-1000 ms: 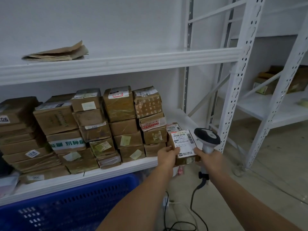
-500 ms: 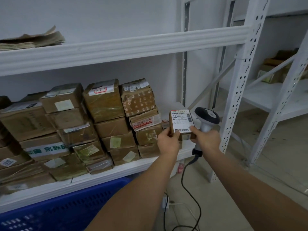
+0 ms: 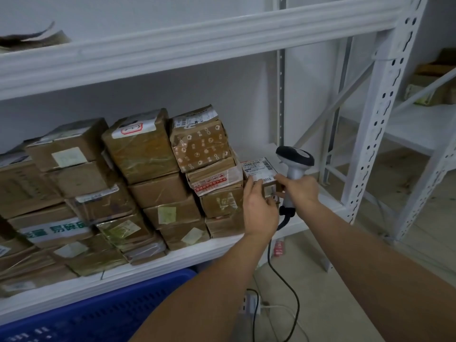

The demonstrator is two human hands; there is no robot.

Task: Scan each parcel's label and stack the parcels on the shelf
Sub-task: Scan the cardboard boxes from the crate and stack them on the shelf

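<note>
A small brown parcel [image 3: 261, 170] with a white barcode label on top sits at the right end of the stacked parcels [image 3: 153, 174] on the white shelf [image 3: 187, 254]. My left hand [image 3: 259, 203] grips its near left side, fingers on the label edge. My right hand [image 3: 299, 190] holds a grey-and-white corded barcode scanner [image 3: 294, 161] by its handle, and its fingertips also touch the parcel's right edge. What lies under the parcel is hidden behind my hands.
A blue plastic crate [image 3: 93, 309] stands below the shelf at the lower left. The scanner's black cable [image 3: 283, 280] hangs to the floor. A white perforated upright [image 3: 377, 114] bounds the shelf's right end. Flattened cardboard [image 3: 32, 39] lies on the upper shelf.
Both hands carried the small parcel from in front of the shelf edge inward and set it down beside the rightmost stack. The view shifted closer to the shelf.
</note>
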